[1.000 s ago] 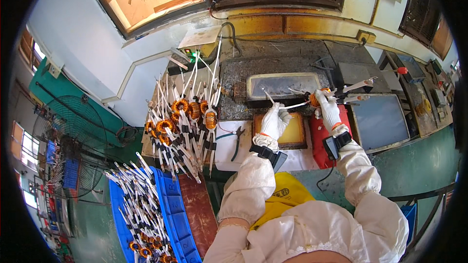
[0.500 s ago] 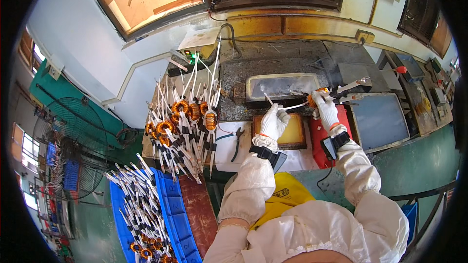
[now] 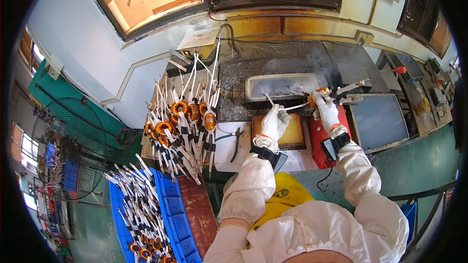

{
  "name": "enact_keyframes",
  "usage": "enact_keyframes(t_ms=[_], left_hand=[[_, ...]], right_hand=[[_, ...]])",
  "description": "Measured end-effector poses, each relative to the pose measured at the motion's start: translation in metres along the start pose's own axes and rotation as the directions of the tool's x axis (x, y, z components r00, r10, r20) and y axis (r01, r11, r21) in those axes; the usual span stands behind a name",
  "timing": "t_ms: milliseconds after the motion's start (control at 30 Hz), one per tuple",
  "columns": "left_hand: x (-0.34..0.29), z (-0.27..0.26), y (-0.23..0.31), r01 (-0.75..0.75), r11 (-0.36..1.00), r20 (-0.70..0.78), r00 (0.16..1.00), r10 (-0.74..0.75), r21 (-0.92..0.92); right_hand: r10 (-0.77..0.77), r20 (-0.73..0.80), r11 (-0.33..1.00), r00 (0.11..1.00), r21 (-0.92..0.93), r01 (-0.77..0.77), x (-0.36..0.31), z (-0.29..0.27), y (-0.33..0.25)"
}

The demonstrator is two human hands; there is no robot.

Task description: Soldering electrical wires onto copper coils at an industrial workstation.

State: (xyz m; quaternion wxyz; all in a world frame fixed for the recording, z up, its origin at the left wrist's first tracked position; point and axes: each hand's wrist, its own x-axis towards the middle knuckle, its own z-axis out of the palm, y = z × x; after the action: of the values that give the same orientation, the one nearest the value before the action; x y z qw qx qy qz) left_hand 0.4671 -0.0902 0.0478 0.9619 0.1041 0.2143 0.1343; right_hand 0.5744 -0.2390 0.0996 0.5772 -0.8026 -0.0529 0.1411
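Both my hands wear white gloves. My right hand (image 3: 325,109) is closed around a copper-wound toroidal coil (image 3: 311,101), whose white-sleeved leads stick out to both sides. With its fingers pinched, my left hand (image 3: 274,123) grips one white lead (image 3: 294,106) of that coil, the lead's end pointing up past the fingers. Both hands are at the near edge of a rectangular metal pot (image 3: 280,100) with a grey, smoking surface. Beneath my left hand lies a shallow tray of amber material (image 3: 295,141). A red box (image 3: 319,139) stands under my right wrist.
Several finished-looking coils with white leads (image 3: 179,108) are heaped on the bench at left, near pliers (image 3: 237,141). Below, a blue crate (image 3: 176,214) holds more. A grey-surfaced tray (image 3: 380,122) sits at right. A fan (image 3: 68,148) stands far left.
My hands and the coil have hardly moved. A green light on the small device behind the coil heap no longer shows.
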Motion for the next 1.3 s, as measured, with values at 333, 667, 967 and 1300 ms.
enact_keyframes(t_ms=[333,667,967,1300], left_hand=[[-0.002,0.000,0.000,-0.002,1.000,0.015,1.000,0.002,-0.007],[-0.003,0.000,0.000,-0.011,1.000,-0.003,1.000,0.011,0.013],[-0.001,-0.003,0.002,-0.005,1.000,0.013,1.000,0.004,0.010],[-0.011,0.002,-0.007,-0.005,1.000,0.029,1.000,0.004,0.030]], right_hand=[[0.048,0.000,0.999,0.999,0.001,-0.048,-0.005,0.002,-0.006],[0.023,0.003,0.999,1.000,0.023,-0.023,-0.008,0.002,-0.009],[0.080,0.005,0.995,0.997,-0.068,-0.079,-0.001,0.002,-0.003],[0.023,-0.034,1.000,0.999,0.014,-0.023,-0.019,-0.009,-0.010]])
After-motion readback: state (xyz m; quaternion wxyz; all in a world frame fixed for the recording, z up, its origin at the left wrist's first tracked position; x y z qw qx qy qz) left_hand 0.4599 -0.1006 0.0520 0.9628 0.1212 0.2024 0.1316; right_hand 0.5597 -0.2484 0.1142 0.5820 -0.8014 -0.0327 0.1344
